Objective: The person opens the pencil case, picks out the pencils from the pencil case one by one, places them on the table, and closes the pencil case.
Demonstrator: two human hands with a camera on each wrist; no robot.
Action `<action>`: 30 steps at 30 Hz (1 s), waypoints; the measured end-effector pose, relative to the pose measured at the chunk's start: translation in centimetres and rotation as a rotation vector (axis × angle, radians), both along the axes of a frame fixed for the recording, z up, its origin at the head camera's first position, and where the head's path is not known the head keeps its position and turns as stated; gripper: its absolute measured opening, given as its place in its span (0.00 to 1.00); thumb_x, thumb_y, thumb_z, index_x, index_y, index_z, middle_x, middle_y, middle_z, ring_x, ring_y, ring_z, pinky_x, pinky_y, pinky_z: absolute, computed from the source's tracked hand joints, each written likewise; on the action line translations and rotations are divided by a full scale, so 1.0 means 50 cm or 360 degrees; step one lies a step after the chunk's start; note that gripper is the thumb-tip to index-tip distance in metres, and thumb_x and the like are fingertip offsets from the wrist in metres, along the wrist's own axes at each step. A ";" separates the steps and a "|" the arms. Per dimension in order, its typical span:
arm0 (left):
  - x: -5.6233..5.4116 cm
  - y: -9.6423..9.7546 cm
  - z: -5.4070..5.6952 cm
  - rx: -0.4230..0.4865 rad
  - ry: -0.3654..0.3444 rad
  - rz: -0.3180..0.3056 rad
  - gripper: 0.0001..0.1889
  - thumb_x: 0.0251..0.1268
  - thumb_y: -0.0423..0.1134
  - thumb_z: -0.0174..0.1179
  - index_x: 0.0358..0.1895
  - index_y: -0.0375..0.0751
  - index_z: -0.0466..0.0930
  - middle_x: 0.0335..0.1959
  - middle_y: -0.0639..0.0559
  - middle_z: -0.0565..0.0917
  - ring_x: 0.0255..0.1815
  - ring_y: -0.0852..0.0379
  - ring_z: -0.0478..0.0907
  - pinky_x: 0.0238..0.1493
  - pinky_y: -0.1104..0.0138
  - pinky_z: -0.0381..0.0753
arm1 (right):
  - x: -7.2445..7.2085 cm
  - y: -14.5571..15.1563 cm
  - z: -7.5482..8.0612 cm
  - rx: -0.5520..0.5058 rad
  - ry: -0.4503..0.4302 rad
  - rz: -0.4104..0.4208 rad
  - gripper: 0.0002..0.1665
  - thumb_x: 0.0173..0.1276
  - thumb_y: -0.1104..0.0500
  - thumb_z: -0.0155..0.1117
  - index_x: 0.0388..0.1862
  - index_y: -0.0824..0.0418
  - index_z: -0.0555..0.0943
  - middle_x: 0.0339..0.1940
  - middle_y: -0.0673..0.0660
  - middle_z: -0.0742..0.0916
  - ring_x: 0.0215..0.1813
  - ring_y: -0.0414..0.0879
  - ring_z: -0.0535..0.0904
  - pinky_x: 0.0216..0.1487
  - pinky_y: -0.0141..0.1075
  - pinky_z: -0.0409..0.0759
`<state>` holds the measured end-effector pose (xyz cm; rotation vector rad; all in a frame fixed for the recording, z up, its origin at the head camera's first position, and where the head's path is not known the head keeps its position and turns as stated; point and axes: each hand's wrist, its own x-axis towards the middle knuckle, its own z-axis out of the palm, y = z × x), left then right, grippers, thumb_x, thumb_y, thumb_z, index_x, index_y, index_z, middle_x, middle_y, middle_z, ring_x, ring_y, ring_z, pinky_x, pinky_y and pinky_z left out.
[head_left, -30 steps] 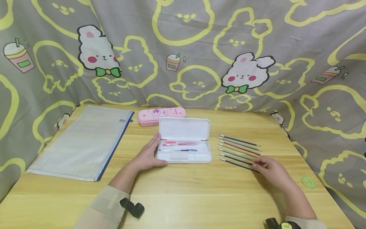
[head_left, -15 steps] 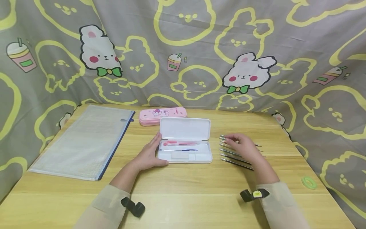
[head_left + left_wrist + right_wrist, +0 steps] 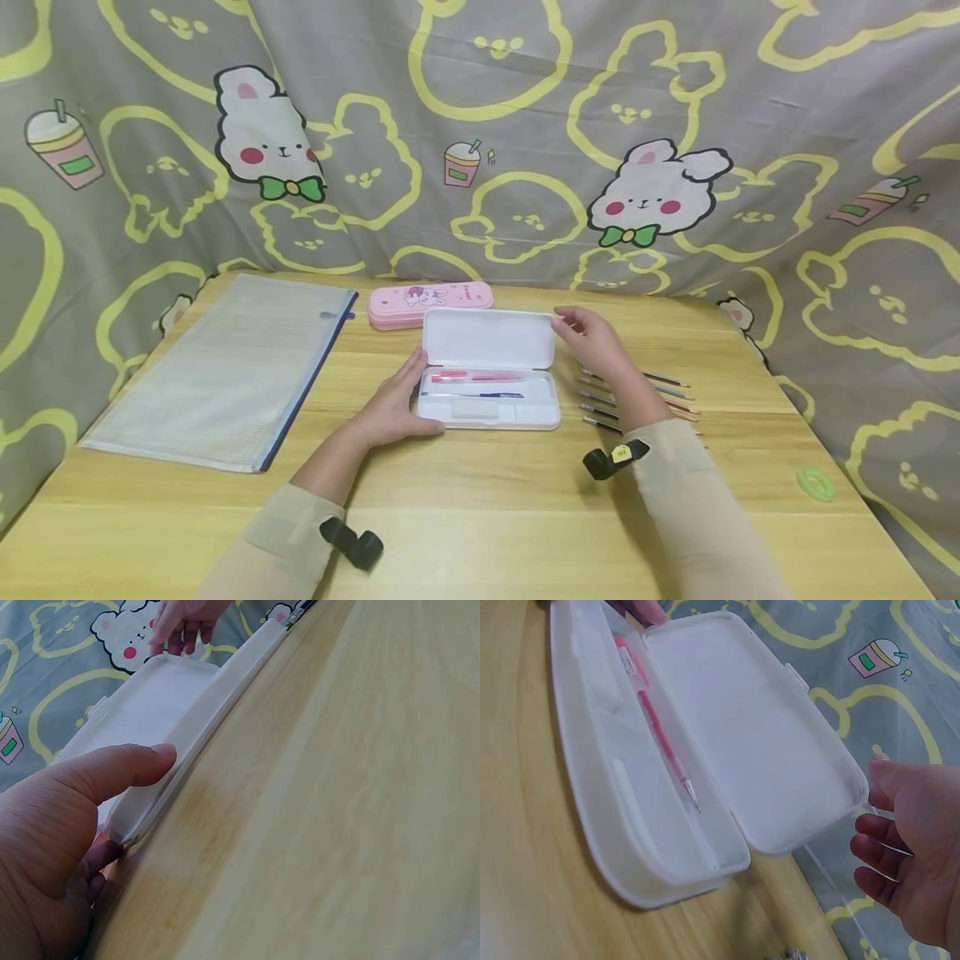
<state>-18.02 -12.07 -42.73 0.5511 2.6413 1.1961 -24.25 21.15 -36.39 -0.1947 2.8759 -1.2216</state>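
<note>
A white pencil case point(image 3: 487, 415) stands with its lid point(image 3: 489, 339) raised. Inside lie a pink pen point(image 3: 480, 377), a blue-tipped pen point(image 3: 480, 394) and a white eraser point(image 3: 475, 409). My left hand point(image 3: 393, 406) grips the case's left end, its thumb along the front wall in the left wrist view. At the lid's upper right corner is my right hand point(image 3: 596, 342), thumb right at the edge and the other fingers loosely bent beside it in the right wrist view. Several pencils point(image 3: 667, 380) lie in a row, partly hidden under the right forearm.
Behind the open case lies a pink pencil case point(image 3: 427, 305) with a rabbit picture. A mesh zip pouch point(image 3: 225, 375) covers the table's left side. A green ring point(image 3: 816, 483) lies near the right edge. A patterned cloth point(image 3: 517, 125) hangs behind the table.
My right hand has left the pencils' lower right ends, passed over their eraser ends and gone up and left to the lid's corner. The left hand stays on the case.
</note>
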 end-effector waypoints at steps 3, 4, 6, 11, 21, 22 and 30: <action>0.000 0.002 -0.002 0.0007 -0.0007 -0.0003 0.64 0.45 0.52 0.74 0.79 0.39 0.37 0.82 0.44 0.37 0.81 0.39 0.39 0.77 0.41 0.46 | -0.007 -0.011 0.003 -0.0031 -0.0032 -0.0012 0.30 0.77 0.45 0.50 0.69 0.61 0.71 0.58 0.62 0.81 0.58 0.55 0.75 0.57 0.47 0.77; -0.001 0.003 -0.004 0.0008 -0.0008 -0.0005 0.64 0.45 0.52 0.74 0.79 0.39 0.37 0.82 0.44 0.37 0.81 0.39 0.39 0.77 0.41 0.46 | -0.009 -0.013 0.004 -0.0035 -0.0041 -0.0017 0.29 0.77 0.45 0.49 0.68 0.61 0.72 0.59 0.62 0.81 0.60 0.55 0.75 0.59 0.48 0.76; -0.001 0.004 -0.006 0.0010 -0.0007 -0.0008 0.64 0.45 0.53 0.74 0.79 0.39 0.37 0.82 0.44 0.37 0.81 0.38 0.39 0.77 0.40 0.46 | -0.011 -0.016 0.004 -0.0036 -0.0071 -0.0041 0.28 0.77 0.45 0.49 0.67 0.60 0.73 0.61 0.61 0.80 0.62 0.55 0.75 0.63 0.50 0.75; -0.003 0.006 -0.007 0.0023 0.0003 -0.0013 0.65 0.45 0.53 0.74 0.80 0.40 0.36 0.82 0.44 0.37 0.81 0.39 0.39 0.77 0.41 0.46 | -0.012 -0.016 0.004 -0.0036 -0.0101 -0.0080 0.24 0.78 0.47 0.49 0.62 0.60 0.76 0.61 0.61 0.81 0.63 0.55 0.75 0.66 0.51 0.74; -0.004 0.008 -0.010 0.0037 -0.0008 0.0019 0.67 0.43 0.52 0.76 0.80 0.40 0.33 0.82 0.42 0.40 0.81 0.40 0.41 0.78 0.44 0.46 | 0.005 -0.013 0.004 -0.0068 -0.0027 -0.0068 0.23 0.78 0.48 0.50 0.60 0.60 0.78 0.57 0.61 0.83 0.59 0.54 0.77 0.60 0.48 0.77; -0.004 0.008 -0.009 0.0040 -0.0010 0.0024 0.68 0.43 0.52 0.76 0.80 0.40 0.33 0.82 0.41 0.41 0.81 0.40 0.41 0.78 0.44 0.46 | 0.009 -0.011 0.003 -0.0074 -0.0014 -0.0066 0.22 0.77 0.48 0.50 0.60 0.60 0.78 0.56 0.61 0.83 0.57 0.54 0.77 0.58 0.46 0.77; -0.002 0.006 -0.008 0.0071 -0.0040 0.0053 0.70 0.42 0.51 0.76 0.79 0.40 0.29 0.80 0.35 0.48 0.80 0.38 0.45 0.78 0.44 0.48 | 0.051 0.009 -0.012 -0.0147 0.0093 0.0016 0.20 0.75 0.50 0.56 0.57 0.61 0.81 0.51 0.61 0.84 0.48 0.50 0.78 0.44 0.35 0.77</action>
